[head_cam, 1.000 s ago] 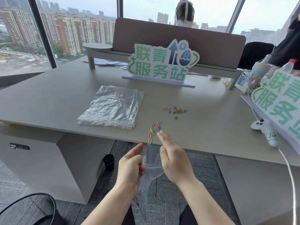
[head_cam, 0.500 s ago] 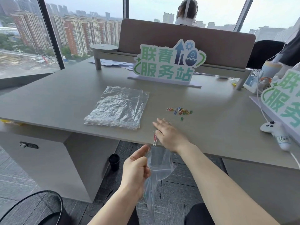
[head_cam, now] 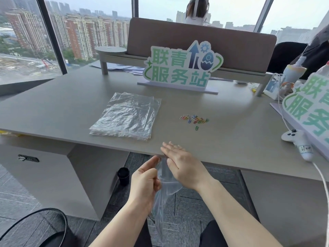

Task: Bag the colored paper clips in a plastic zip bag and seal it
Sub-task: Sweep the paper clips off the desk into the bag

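Observation:
My left hand [head_cam: 145, 182] pinches the mouth of a clear plastic zip bag [head_cam: 166, 195], which hangs below the front edge of the grey table [head_cam: 71, 107]. With its fingers straight, my right hand [head_cam: 181, 163] lies flat across the table edge just above the bag's mouth; any clips beneath it are hidden. A small pile of colored paper clips [head_cam: 195, 119] lies further back on the table, with one green clip [head_cam: 196, 128] apart from it.
A stack of clear plastic bags [head_cam: 127, 115] lies left of the clips. A green-lettered sign [head_cam: 183, 66] stands behind, another sign [head_cam: 311, 107] and a white controller [head_cam: 299, 142] with a cable at right. A person sits beyond the divider [head_cam: 201, 45].
My right hand has swept the near group of clips from the table back to its front edge, over the bag's mouth. Those clips are no longer in sight. My left hand keeps holding the bag.

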`<state>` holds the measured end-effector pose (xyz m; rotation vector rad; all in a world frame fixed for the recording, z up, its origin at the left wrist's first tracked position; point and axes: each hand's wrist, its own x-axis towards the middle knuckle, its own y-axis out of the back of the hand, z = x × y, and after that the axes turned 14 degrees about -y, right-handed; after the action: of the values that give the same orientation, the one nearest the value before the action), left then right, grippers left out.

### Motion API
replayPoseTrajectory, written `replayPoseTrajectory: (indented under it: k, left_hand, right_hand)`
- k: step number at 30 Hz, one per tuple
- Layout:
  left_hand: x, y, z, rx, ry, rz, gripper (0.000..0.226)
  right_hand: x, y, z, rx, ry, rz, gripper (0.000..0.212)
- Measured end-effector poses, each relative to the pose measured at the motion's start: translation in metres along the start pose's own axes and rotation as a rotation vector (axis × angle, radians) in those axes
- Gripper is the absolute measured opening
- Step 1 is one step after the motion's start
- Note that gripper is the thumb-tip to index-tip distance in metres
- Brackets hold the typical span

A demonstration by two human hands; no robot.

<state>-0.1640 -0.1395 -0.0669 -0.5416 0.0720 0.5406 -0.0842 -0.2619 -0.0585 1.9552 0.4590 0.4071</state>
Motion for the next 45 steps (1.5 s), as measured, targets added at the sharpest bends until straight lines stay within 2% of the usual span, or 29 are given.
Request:
replayPoseTrajectory:
  k: [6,8,11,13,15,18,24,36,41,45]
  left_hand:
    - [0.000,0.001,-0.002,-0.003,-0.005,-0.029,0.058]
    - [-0.001,0.000,-0.002,0.002,-0.008,-0.032,0.057]
    - [-0.001,-0.001,-0.001,0.017,0.000,-0.016,0.056]
    - [-0.001,-0.001,-0.002,0.039,0.004,-0.016,0.058]
    - [-0.001,0.001,-0.002,0.055,0.005,-0.019,0.060]
    - [-0.001,0.002,-0.003,0.063,0.005,-0.036,0.061]
    - [0.001,0.002,-0.006,0.092,-0.018,-0.058,0.063]
    - [0.006,0.004,-0.006,0.126,-0.024,-0.068,0.066]
    - [0.007,0.002,-0.008,0.130,-0.017,-0.080,0.065]
    - [0.007,0.002,-0.008,0.126,-0.008,-0.097,0.066]
  right_hand:
    - [-0.027,-0.005,-0.010,0.053,0.053,0.047,0.049]
    - [-0.034,-0.003,-0.013,0.162,0.062,0.064,0.046]
    - [-0.035,0.009,-0.009,0.400,-0.044,0.165,0.046]
    - [-0.024,0.021,0.001,0.450,-0.183,0.278,0.048]
    - [-0.003,0.031,0.018,0.388,-0.325,0.305,0.050]
    - [0.036,0.037,0.053,0.199,-0.497,0.229,0.055]
    - [0.091,0.036,0.087,-0.016,-0.646,0.125,0.067]
    - [0.151,0.035,0.096,-0.158,-0.673,0.101,0.088]
    - [0.162,0.035,0.093,-0.139,-0.556,0.044,0.083]
    - [0.164,0.036,0.090,-0.163,-0.435,0.008,0.069]
